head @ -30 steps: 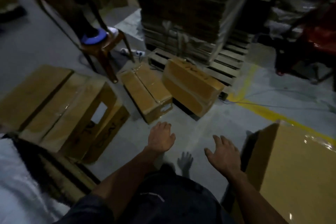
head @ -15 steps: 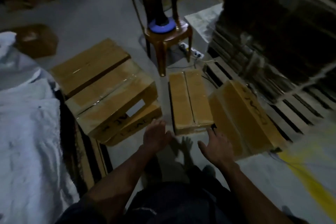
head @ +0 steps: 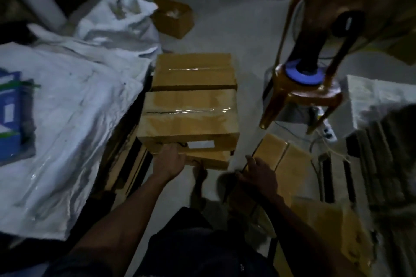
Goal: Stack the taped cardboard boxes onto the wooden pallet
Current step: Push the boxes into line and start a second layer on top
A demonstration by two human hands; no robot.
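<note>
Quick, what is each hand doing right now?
Left hand: open, touching the front of the stacked cardboard boxes.
Right hand: by the floor box; grip cannot be told.

No legible text in the head view. White label (head: 200, 144) on the near side face of the front taped cardboard box (head: 189, 117): blank or too blurred to read. Blue-and-white printed panel (head: 10, 117) at the left edge: markings present, not readable.
</note>
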